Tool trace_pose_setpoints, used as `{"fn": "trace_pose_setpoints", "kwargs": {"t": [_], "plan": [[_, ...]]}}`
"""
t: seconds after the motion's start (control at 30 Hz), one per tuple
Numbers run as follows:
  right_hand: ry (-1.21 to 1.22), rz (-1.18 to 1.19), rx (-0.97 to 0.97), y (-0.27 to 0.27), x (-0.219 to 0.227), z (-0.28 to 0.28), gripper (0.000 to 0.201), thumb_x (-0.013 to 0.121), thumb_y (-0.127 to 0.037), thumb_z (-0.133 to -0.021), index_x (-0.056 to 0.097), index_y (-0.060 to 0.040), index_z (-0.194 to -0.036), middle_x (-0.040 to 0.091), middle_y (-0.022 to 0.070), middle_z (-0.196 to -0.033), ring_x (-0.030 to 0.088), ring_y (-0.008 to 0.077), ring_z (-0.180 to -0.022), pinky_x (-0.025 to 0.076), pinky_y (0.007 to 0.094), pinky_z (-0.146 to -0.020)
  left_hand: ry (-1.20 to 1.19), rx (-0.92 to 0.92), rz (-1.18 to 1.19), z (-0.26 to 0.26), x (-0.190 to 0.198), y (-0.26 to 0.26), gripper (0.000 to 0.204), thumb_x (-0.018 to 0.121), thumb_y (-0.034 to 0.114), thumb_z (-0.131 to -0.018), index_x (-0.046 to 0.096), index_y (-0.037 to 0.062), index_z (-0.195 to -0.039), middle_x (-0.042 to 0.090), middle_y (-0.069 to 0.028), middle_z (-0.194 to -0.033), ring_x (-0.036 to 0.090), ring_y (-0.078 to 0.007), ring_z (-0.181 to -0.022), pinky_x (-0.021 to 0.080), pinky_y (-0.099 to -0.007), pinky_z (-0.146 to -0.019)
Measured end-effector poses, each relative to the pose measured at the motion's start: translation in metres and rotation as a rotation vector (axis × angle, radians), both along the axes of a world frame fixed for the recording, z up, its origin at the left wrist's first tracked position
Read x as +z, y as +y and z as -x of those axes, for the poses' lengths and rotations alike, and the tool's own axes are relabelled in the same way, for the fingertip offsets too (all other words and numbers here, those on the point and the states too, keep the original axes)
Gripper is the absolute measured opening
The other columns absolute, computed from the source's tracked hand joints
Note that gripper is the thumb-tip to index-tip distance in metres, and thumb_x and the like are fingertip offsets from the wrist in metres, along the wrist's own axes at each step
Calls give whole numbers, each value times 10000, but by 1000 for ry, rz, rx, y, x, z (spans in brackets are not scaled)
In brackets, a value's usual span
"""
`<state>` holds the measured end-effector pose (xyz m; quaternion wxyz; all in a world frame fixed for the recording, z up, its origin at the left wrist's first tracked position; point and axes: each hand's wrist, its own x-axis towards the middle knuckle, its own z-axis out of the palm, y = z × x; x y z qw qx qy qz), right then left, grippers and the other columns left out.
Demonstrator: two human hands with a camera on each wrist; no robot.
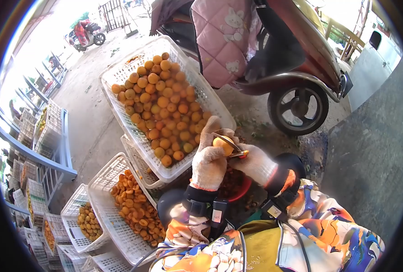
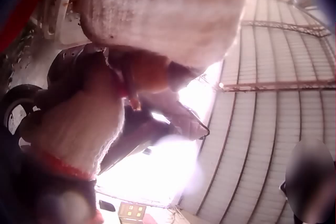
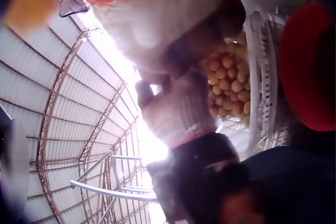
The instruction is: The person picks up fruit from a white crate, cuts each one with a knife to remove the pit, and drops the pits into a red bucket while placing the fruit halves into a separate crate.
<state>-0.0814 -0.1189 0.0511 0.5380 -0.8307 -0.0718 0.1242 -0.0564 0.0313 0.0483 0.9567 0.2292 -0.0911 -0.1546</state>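
In the head view the gloved left hand (image 1: 210, 158) holds an orange fruit (image 1: 223, 146) in its fingers, above the near end of a crate of whole fruit. The gloved right hand (image 1: 255, 164) grips a small tool with an orange-red handle (image 1: 243, 154), whose dark thin blade lies across the fruit. Both hands meet at the fruit. In the left wrist view the left hand (image 2: 163, 19) is close overhead and the right hand (image 2: 84, 116) is beside it. The right wrist view shows the right hand (image 3: 163, 24) and left hand (image 3: 181, 106) together, the fruit hidden.
A white crate (image 1: 226, 120) of whole orange fruit stands beyond the hands, with a crate (image 1: 102, 206) of cut fruit at the left. Below the hands is a red basin (image 1: 243, 189). A scooter (image 1: 274, 84) is parked ahead, and stacked crates (image 1: 52, 122) stand farther left.
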Motion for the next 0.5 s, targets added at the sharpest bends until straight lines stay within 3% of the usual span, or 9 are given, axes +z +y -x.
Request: {"fn": "trace_pose_setpoints", "kwargs": {"t": [0.03, 0.1, 0.2, 0.27, 0.33, 0.4, 0.47, 0.5], "plan": [[-20, 48, -4, 2, -1, -2, 303, 707, -155, -883, 655, -28, -1154, 717, 98, -1033, 661, 168, -956, 512, 320, -863, 1, -2, 2, 2, 3, 0, 817, 622, 40, -692, 396, 45, -1477, 599, -202, -1186, 601, -359, -1081, 457, -464, -1011], [46, 49, -9, 1, -5, 0, 332, 718, -195, -886, 651, -26, -1164, 718, 103, -1043, 668, 179, -956, 516, 329, -866, -139, 44, -267, 5, 9, 4, 809, 630, 80, -716, 382, 45, -1485, 592, -191, -1216, 591, -352, -1100, 452, -459, -1016], [109, 60, 6, 2, -2, -2, 308, 696, -189, -899, 650, -32, -1160, 716, 117, -1040, 670, 183, -962, 519, 326, -856, -60, 133, -246, 11, 10, -5, 780, 627, 98, -747, 377, 48, -1484, 583, -177, -1253, 574, -329, -1145, 440, -431, -1034], [-45, -37, -74, 3, 4, 2, 289, 675, -172, -900, 647, -40, -1156, 710, 144, -1032, 683, 240, -961, 525, 339, -848, -1, 62, -218, 7, -4, -9, 755, 624, 95, -759, 388, 42, -1474, 581, -174, -1268, 566, -316, -1166, 433, -418, -1046], [-130, 65, -66, 0, -5, -1, 285, 667, -160, -898, 644, -48, -1159, 705, 152, -1035, 681, 273, -961, 527, 349, -847, 100, -78, -166, 8, -13, -9, 682, 617, 84, -787, 425, 17, -1437, 578, -163, -1291, 546, -287, -1214, 411, -390, -1075], [-210, 167, -59, 0, -16, -5, 284, 659, -149, -895, 642, -55, -1163, 701, 159, -1037, 680, 306, -962, 528, 359, -845, 24, -2, -217, 10, -9, -11, 656, 605, 59, -793, 437, 9, -1425, 580, -157, -1290, 547, -282, -1212, 418, -383, -1069], [-320, 290, -218, 0, -24, -7, 279, 601, -292, -914, 613, -77, -1091, 691, 195, -940, 662, 408, -915, 531, 478, -764, -59, 103, -369, 13, -3, -13, 615, 565, -23, -801, 454, -1, -1405, 574, -145, -1302, 549, -264, -1207, 439, -354, -1051], [-317, 293, -218, -2, -28, -9, 279, 601, -292, -914, 613, -77, -1091, 691, 195, -940, 662, 408, -915, 531, 478, -764, -57, 102, -367, 14, -5, -14, 615, 565, -23, -801, 454, -1, -1405, 574, -145, -1302, 549, -264, -1207, 439, -354, -1051]]}}
